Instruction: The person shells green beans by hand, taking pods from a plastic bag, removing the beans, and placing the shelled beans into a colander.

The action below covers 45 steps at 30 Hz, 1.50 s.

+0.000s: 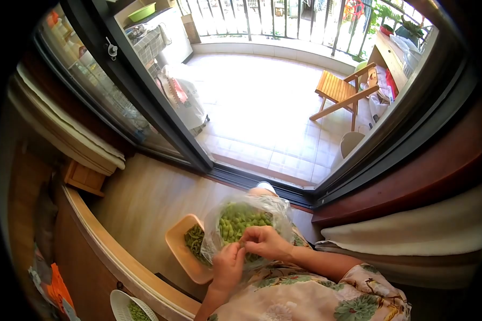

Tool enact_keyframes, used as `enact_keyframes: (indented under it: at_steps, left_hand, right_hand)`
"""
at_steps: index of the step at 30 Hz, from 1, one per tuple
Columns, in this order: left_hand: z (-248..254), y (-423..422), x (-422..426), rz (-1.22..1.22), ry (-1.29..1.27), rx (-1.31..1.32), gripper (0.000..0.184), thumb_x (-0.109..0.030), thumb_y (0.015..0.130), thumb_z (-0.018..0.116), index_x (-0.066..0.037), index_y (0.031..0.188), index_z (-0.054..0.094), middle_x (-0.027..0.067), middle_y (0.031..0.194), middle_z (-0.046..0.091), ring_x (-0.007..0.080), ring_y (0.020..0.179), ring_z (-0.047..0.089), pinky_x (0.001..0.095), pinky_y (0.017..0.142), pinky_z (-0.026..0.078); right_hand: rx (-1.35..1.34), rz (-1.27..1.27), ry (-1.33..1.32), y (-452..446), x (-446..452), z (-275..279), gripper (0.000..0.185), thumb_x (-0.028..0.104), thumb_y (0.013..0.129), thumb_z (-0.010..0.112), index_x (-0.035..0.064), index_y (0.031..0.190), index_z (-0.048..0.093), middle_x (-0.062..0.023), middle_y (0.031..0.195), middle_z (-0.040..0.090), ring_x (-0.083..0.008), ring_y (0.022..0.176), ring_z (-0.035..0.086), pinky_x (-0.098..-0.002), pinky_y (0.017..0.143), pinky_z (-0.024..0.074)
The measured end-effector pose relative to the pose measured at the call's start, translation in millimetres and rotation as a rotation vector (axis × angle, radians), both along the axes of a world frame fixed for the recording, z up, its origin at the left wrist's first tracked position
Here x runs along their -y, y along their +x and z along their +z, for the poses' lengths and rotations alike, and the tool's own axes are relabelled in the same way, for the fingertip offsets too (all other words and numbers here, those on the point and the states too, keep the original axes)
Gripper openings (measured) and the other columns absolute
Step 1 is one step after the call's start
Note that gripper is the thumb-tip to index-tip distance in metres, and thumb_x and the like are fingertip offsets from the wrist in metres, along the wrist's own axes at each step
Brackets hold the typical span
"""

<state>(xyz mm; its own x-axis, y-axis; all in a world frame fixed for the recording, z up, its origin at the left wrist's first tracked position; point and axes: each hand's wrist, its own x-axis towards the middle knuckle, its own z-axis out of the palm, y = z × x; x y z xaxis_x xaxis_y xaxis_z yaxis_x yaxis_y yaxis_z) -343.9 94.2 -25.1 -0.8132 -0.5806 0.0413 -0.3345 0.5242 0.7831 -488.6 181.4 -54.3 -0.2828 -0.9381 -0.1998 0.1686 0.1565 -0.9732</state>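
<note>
My left hand (228,264) and my right hand (266,242) meet over an open clear plastic bag (210,235), thumbs and fingers pinched together. Whatever lies between the fingertips is too small and too covered to make out. Plump green bean pods (235,220), which look like edamame, fill the bag on my lap. Left of the bag, partly behind it, stands an orange plastic basin (178,235) with darker green husks or pods (194,238) inside. At the bottom left a white slotted basket (119,306) contains small green beans (138,312).
A curved wooden furniture edge (120,262) runs along my left. Ahead, a dark sliding-door frame (160,101) and its floor track (241,179) border a tiled balcony (251,96). A wooden folding chair (337,88) stands out there. Cream curtain cloth (412,222) hangs on the right.
</note>
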Motion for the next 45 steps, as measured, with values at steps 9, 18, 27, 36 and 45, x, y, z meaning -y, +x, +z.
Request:
enact_keyframes:
  at_steps: [9,18,27,36,45]
  left_hand:
    - [0.6,-1.2,-1.2,-0.013,-0.026,0.032,0.015,-0.016,0.092,0.054,-0.001,0.088,0.053,0.0215,0.079,0.056,0.0436,0.073,0.054,0.0485,0.061,0.041]
    - [-7.1,7.8,1.4,0.121,0.34,0.066,0.021,-0.018,0.098,0.047,0.001,0.098,0.054,0.0132,0.079,0.057,0.0217,0.073,0.055,0.0339,0.065,0.043]
    - [-20.1,-3.4,1.2,0.18,0.582,-0.122,0.025,-0.02,0.1,0.043,0.002,0.101,0.053,0.0021,0.088,0.055,0.0076,0.081,0.051,0.0225,0.07,0.044]
    - [-19.9,-9.2,-3.5,0.344,0.696,-0.191,0.029,-0.024,0.101,0.039,0.002,0.104,0.053,0.0044,0.09,0.055,0.0084,0.08,0.054,0.0217,0.067,0.045]
    - [-16.4,-17.5,-0.8,0.326,0.607,-0.135,0.026,-0.024,0.099,0.04,-0.005,0.09,0.054,-0.0041,0.074,0.045,0.0036,0.063,0.038,0.0199,0.053,0.03]
  right_hand:
    - [0.009,-0.063,0.007,5.0,1.1,6.6,0.009,0.006,0.08,0.062,-0.0005,0.086,0.063,-0.0036,0.073,0.061,-0.0089,0.068,0.055,-0.0255,0.06,0.045]
    - [-0.058,-0.151,-0.077,12.1,12.5,14.6,0.012,0.009,0.077,0.059,-0.0011,0.083,0.062,-0.0098,0.07,0.061,-0.0146,0.062,0.056,-0.0302,0.057,0.0465]
    - [0.059,-0.223,-0.164,8.4,17.0,1.8,0.01,0.006,0.077,0.056,-0.0026,0.082,0.059,-0.0105,0.068,0.061,-0.0138,0.062,0.057,-0.0298,0.057,0.0475]
    - [0.178,-0.215,-0.194,8.8,17.3,-1.5,0.009,0.004,0.079,0.056,-0.0037,0.082,0.059,-0.0106,0.069,0.063,-0.0136,0.062,0.062,-0.0286,0.057,0.0505]
    - [0.197,-0.249,-0.21,3.8,15.0,0.9,0.008,0.003,0.08,0.055,-0.0052,0.082,0.058,-0.0103,0.067,0.063,-0.0136,0.06,0.064,-0.0281,0.054,0.0514]
